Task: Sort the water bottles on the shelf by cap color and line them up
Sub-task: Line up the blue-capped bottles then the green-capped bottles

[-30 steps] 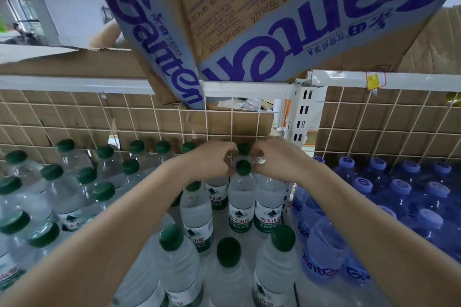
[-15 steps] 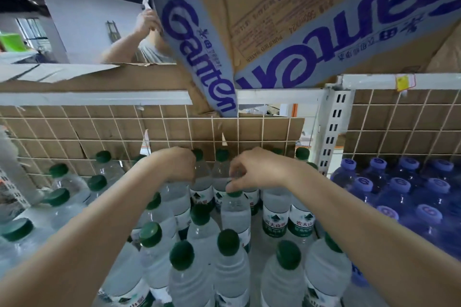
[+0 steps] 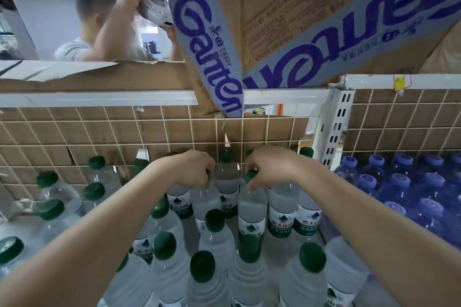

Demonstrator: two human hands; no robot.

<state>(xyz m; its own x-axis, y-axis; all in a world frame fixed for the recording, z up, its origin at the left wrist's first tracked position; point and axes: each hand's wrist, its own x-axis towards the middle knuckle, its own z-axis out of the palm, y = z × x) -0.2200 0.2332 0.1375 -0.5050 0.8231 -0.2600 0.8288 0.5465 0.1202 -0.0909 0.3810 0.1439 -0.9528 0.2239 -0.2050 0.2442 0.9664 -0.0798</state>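
Both hands, left (image 3: 192,169) and right (image 3: 268,169), gripping green-capped bottles (image 3: 252,209) before wire-mesh shelf back (image 3: 74,137), under torn cardboard (image 3: 274,32).

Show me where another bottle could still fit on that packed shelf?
Little room. The clearest gap is the pale shelf floor before the labelled green-capped bottles, beside the blue-capped bottles. Around both hands and in the front rows, bottles stand shoulder to shoulder.
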